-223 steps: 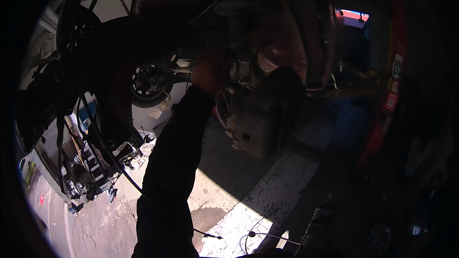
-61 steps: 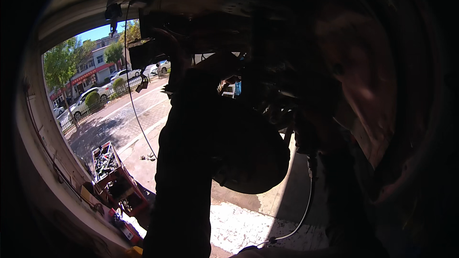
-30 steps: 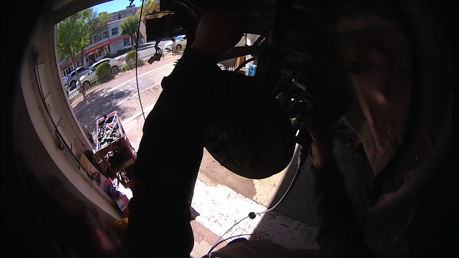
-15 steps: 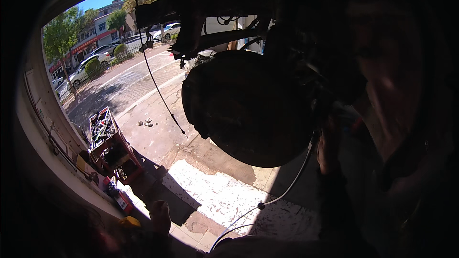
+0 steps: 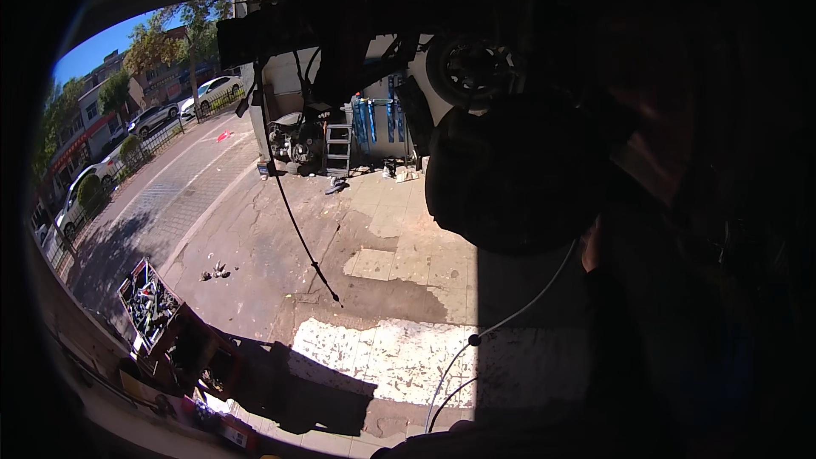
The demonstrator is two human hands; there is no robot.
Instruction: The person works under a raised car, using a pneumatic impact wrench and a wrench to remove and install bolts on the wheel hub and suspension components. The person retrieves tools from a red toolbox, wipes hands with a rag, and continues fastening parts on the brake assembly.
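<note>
One dark round drum (image 5: 514, 174) hangs overhead under the vehicle, probably heavy, stiff and greasy; best gripped by its rim. Neither hand shows clearly, so grip cannot be told.

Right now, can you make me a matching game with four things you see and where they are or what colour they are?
Things:
1. Toolbox
2. Ladder
3. Black cable
4. White car

Places or colours:
a. Hanging down over the pavement
b. Parked on the sunny street
c. Open, lower left, full of tools
d. Standing by blue cylinders

Pairs: 1-c, 2-d, 3-a, 4-b
</note>
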